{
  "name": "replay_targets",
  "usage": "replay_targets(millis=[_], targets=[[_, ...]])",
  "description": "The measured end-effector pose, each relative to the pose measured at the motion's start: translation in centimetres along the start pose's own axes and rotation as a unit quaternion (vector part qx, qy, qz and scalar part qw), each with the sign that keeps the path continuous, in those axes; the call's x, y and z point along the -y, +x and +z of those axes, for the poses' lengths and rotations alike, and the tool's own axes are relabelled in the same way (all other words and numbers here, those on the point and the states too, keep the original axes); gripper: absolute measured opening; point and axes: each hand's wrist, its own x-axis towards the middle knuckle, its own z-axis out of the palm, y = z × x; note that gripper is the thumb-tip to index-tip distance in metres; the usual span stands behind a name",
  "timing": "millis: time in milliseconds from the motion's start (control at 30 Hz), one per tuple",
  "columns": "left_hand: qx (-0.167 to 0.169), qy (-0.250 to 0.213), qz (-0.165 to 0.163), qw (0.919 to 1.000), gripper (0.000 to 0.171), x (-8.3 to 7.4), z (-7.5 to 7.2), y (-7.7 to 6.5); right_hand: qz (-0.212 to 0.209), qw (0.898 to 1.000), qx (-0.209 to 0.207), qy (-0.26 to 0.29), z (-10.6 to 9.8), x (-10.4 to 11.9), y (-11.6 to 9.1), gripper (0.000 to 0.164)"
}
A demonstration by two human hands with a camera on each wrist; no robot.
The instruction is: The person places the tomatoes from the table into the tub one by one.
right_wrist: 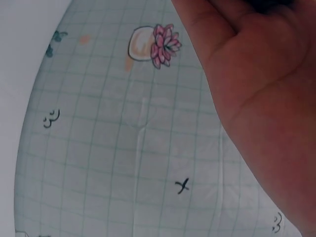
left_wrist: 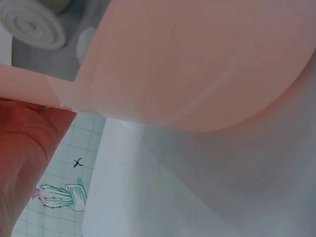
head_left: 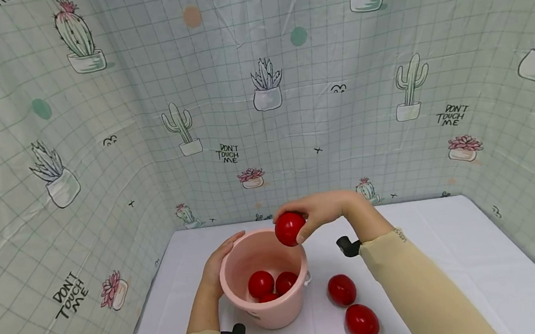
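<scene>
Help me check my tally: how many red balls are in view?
6: one red ball in the right hand, three balls inside the pink bucket, two balls on the table beside it. Others may be hidden beneath those in the bucket.

I have the bucket (head_left: pixel 280 313) standing on the surface (head_left: pixel 429 259), three balls (head_left: pixel 261 284) inside it. To its right lie two loose balls (head_left: pixel 361 322), one before the other. The left fingers (head_left: pixel 230 242) touch its left side; the right fingers (head_left: pixel 292 207) hold another ball (head_left: pixel 290 230) by its far-right rim. Behind: cloth (head_left: pixel 293 131).
</scene>
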Motion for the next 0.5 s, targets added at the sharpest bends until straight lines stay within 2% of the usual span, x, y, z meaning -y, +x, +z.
replay_targets(millis=[500], targets=[[0.013,-0.004,-0.006,0.9999,0.052,-0.2,0.0,-0.1,-0.015,0.998,0.054,0.001,0.7,1.9,5.1,0.054]])
